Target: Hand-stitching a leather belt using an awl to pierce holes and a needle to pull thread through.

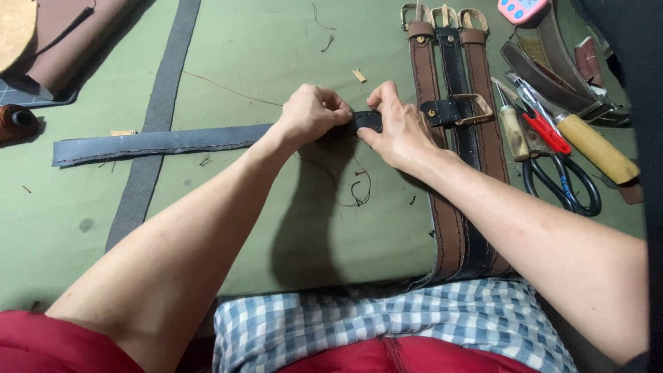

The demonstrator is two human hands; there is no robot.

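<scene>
My left hand (312, 112) and my right hand (396, 124) pinch the dark belt (166, 142) with tight fingers. It lies across the green tabletop (262, 55), its buckle (472, 108) resting on three other belts (449, 228).

3 belts (452, 166) left of scissors (563, 183)

Two hands (311, 114) (397, 124), four belts (166, 141) (428, 76) (450, 69) (480, 69), one pair of scissors (563, 183), two wooden-handled tools (597, 148) (512, 131)
</scene>
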